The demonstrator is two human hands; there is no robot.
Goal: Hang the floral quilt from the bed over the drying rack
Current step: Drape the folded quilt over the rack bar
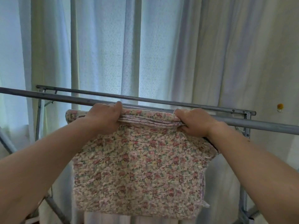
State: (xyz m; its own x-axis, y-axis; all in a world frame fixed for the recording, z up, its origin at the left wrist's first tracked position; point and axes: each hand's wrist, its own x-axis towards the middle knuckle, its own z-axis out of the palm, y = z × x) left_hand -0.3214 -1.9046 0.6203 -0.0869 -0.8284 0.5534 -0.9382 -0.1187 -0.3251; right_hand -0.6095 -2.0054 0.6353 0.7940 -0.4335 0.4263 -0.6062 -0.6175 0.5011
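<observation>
The floral quilt [139, 167] is folded into several layers and held up at the near rail [258, 125] of the grey metal drying rack [247, 113]. Both hands grip its top folded edge.

Left hand [103, 117]: closed around the upper left portion of the fold, thumb on top, fingers curled underneath and hidden by the fabric. A short length of the fold extends outboard of this grip, to the left, and ends in a rounded corner.

Right hand [192, 122]: closed on the upper right end of the fold, knuckles up, with the stacked layer edges pinched below the thumb. The right edge of the quilt falls away directly beneath this wrist.

Between the two grips the fold runs nearly straight, with the layer edges visible as parallel lines. Directly behind the grips, the near rail passes at knuckle height; whether the fold rests on the rail or only lies against it cannot be determined. The far rail [129, 97] lies beyond and above the hands, apart from the fabric.

Below the grips the quilt hangs as a flat panel. Pale curtains [105, 46] fill the background behind the rack.
</observation>
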